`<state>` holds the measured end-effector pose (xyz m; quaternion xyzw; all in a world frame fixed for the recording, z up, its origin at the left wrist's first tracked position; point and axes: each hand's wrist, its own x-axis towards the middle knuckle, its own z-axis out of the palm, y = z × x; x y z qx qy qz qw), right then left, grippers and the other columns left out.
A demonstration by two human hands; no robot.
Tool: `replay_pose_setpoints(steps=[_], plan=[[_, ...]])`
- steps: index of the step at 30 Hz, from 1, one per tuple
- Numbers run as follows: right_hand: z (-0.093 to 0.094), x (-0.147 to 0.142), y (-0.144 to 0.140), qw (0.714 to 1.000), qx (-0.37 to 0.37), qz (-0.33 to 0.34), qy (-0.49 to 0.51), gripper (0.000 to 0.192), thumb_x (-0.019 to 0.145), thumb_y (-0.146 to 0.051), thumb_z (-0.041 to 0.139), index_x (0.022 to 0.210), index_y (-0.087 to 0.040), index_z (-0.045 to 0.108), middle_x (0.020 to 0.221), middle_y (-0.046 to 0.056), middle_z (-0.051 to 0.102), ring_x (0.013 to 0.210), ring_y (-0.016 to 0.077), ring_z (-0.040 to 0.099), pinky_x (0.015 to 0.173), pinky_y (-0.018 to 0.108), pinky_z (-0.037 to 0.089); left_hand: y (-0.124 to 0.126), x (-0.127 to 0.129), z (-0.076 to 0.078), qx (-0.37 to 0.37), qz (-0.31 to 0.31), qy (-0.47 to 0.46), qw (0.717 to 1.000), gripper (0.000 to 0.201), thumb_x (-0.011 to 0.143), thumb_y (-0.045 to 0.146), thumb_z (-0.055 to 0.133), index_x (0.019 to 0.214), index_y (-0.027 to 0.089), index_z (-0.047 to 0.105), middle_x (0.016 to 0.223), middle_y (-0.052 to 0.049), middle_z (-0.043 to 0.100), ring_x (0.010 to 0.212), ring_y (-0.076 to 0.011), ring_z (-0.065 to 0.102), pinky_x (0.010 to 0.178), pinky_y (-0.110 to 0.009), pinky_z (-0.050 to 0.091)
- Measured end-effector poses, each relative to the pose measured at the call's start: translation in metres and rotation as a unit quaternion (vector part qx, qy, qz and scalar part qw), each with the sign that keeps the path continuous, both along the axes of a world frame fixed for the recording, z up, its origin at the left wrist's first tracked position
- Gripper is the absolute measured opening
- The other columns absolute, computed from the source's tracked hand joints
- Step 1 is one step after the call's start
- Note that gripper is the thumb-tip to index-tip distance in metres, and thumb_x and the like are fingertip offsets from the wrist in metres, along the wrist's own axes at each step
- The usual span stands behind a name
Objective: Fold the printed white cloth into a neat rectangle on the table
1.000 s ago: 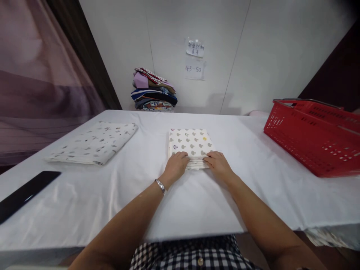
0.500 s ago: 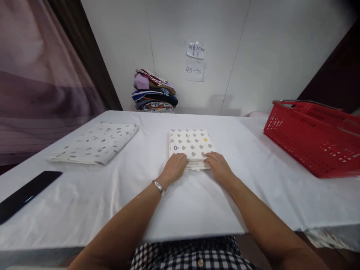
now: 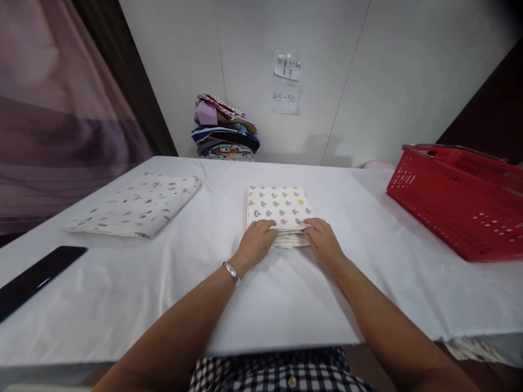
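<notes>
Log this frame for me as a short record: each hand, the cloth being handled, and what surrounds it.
Left hand: touching the near edge of the folded cloth, left end
Right hand: touching the same edge, right end
Folded cloth: white, mostly grey motifs, one yellow; layers show at the near edge
Left side: larger spotted cloth, lying flat; dark slab nearer the person
Right side: red basket
Behind table: fabric pile
Wall: paper label reading 45-50
</notes>
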<state>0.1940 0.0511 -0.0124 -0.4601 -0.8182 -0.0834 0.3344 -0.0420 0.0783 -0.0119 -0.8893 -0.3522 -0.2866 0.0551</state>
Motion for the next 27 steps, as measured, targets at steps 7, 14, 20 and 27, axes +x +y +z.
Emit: replay_pose_setpoints(steps=[7, 14, 20, 27], plan=[[-0.0058, 0.0002, 0.0001, 0.998, -0.032, -0.003, -0.05, 0.021, 0.085, -0.009, 0.045, 0.087, -0.021, 0.062, 0.11, 0.008, 0.059, 0.106, 0.0239, 0.048, 0.087, 0.04, 0.038, -0.0027, 0.0008, 0.0026, 0.005, -0.022, 0.025, 0.999, 0.022, 0.088, 0.013, 0.042, 0.078, 0.019, 0.061, 0.107, -0.006, 0.059, 0.098, -0.0211, 0.05, 0.081, -0.038, 0.041], [-0.0043, 0.004, -0.0024, 0.997, -0.052, 0.038, -0.031, 0.02, 0.09, -0.017, 0.041, 0.087, -0.021, 0.061, 0.102, 0.007, 0.063, 0.095, 0.0209, 0.053, 0.083, 0.038, 0.039, -0.0029, 0.0027, 0.004, -0.002, -0.033, 0.048, 0.998, 0.022, 0.088, 0.012, 0.042, 0.076, 0.018, 0.058, 0.091, -0.004, 0.061, 0.088, -0.0188, 0.05, 0.078, -0.035, 0.039], [-0.0005, 0.0031, -0.0039, 0.994, -0.1, 0.048, 0.018, 0.016, 0.089, -0.022, 0.043, 0.097, -0.021, 0.057, 0.097, 0.007, 0.064, 0.091, 0.0216, 0.056, 0.083, 0.039, 0.04, -0.0009, 0.0033, 0.0007, -0.024, -0.034, 0.025, 0.999, 0.019, 0.089, 0.016, 0.041, 0.08, 0.018, 0.058, 0.092, -0.005, 0.061, 0.09, -0.0192, 0.051, 0.079, -0.036, 0.038], [-0.005, 0.0009, 0.0029, 0.993, -0.091, 0.022, 0.078, 0.022, 0.091, -0.022, 0.041, 0.094, -0.022, 0.063, 0.094, 0.006, 0.065, 0.088, 0.0204, 0.056, 0.079, 0.035, 0.044, -0.0003, 0.0051, 0.0003, -0.093, 0.009, -0.05, 0.994, 0.015, 0.091, 0.025, 0.041, 0.087, 0.019, 0.055, 0.081, -0.003, 0.06, 0.079, -0.0167, 0.053, 0.073, -0.032, 0.04]])
